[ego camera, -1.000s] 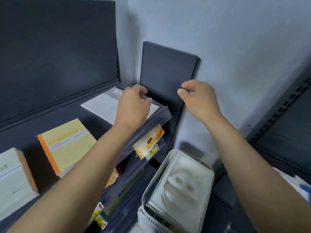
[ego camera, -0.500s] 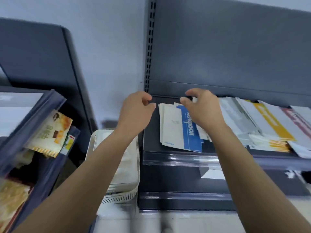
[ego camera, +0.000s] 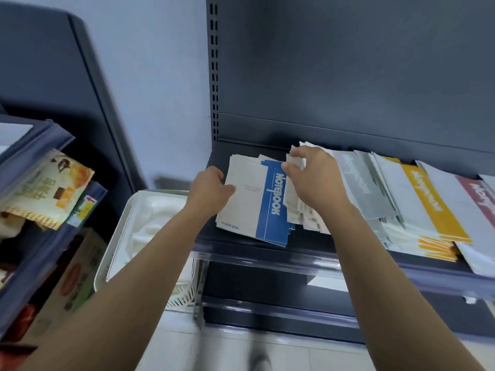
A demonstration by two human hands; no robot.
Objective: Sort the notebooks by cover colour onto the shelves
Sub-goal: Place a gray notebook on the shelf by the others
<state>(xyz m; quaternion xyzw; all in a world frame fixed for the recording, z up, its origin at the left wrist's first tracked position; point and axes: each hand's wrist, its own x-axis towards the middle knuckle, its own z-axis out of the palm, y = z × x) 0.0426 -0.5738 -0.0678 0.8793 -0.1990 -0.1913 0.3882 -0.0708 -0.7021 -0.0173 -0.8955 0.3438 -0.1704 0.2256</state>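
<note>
Hidden and cropped items near the blue notebook (ego camera: 271, 210).
Just right of it, the right hand (ego camera: 313, 180) covers a pale stack (ego camera: 292, 196); far right, a maroon notebook (ego camera: 479, 202) is cropped at the edge.

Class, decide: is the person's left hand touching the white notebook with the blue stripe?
Touching. The head view shows the left hand with its thumb laid over the left edge of the white paper notebook with the blue stripe.

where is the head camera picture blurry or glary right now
Head view: the floor at the bottom is streaked with motion blur; the pale notebooks below the right hand look smeared; the lettering on the blue notebook is readable; the clear shelf strip shows glare.
</note>
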